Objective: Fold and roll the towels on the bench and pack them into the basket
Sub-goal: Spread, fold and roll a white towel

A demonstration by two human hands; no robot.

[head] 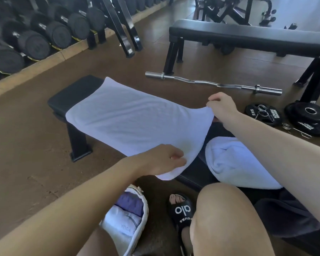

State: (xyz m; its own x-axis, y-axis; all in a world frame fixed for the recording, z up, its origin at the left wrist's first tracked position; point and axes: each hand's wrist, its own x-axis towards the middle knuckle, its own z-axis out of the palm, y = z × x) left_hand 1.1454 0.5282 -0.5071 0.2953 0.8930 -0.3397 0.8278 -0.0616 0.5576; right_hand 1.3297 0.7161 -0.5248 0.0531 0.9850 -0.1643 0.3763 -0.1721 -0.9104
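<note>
A white towel (129, 117) lies spread along the black bench (68, 97), its near end lifted off the pad. My left hand (163, 159) pinches the near left corner of that end. My right hand (223, 106) pinches the far right corner and holds it up. A second white towel (235, 161) lies crumpled on the bench close to my thigh. The woven basket (143, 206) stands on the floor by my left leg, with folded towels (124, 213) inside.
A curl bar (211, 83) and weight plates (303, 117) with spring collars lie on the floor to the right. Another black bench (248, 37) stands beyond them. A dumbbell rack (35, 39) lines the left wall. My sandalled foot (181, 209) is beside the basket.
</note>
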